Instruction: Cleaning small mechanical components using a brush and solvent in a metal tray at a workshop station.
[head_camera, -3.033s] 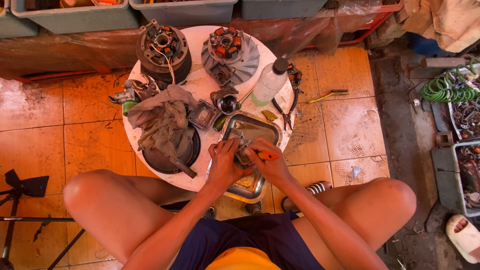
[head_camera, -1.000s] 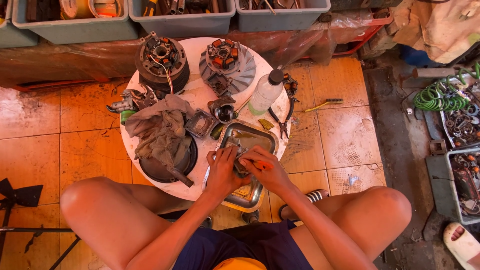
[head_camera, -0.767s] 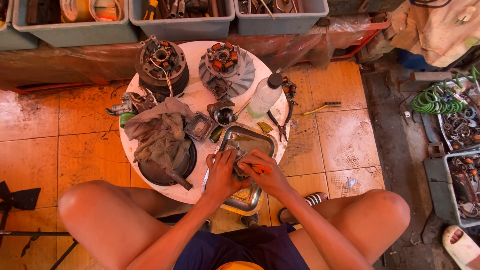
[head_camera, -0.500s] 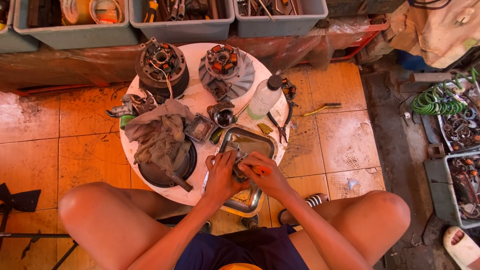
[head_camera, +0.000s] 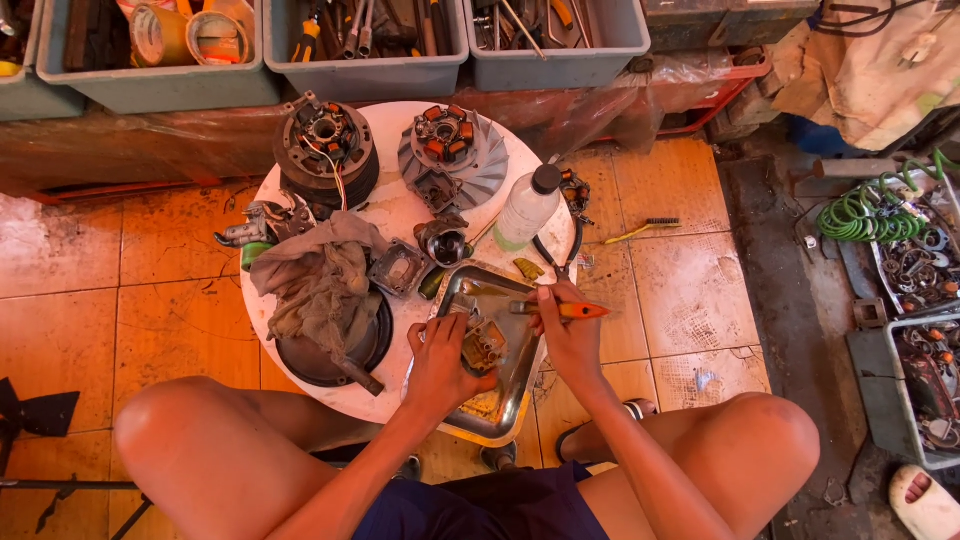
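My left hand (head_camera: 440, 362) grips a small brass-coloured engine part (head_camera: 484, 345) over a steel tray (head_camera: 478, 425) at the near edge of a round white table (head_camera: 395, 212). My right hand (head_camera: 568, 338) holds an orange-handled screwdriver (head_camera: 572, 311), its shaft pointing left toward the part. Both hands are close together above the tray.
On the table lie a grey rag (head_camera: 318, 282) over a dark round housing, two wound stators (head_camera: 325, 140) (head_camera: 452, 148), a white bottle (head_camera: 526, 208), pliers and small parts. Grey bins of tools (head_camera: 360, 40) stand behind. A green coiled hose (head_camera: 866, 212) lies at right.
The view has shifted slightly, so the table sits lower in the picture. My hands stay over the tray on the part, with only small movements of the screwdriver.
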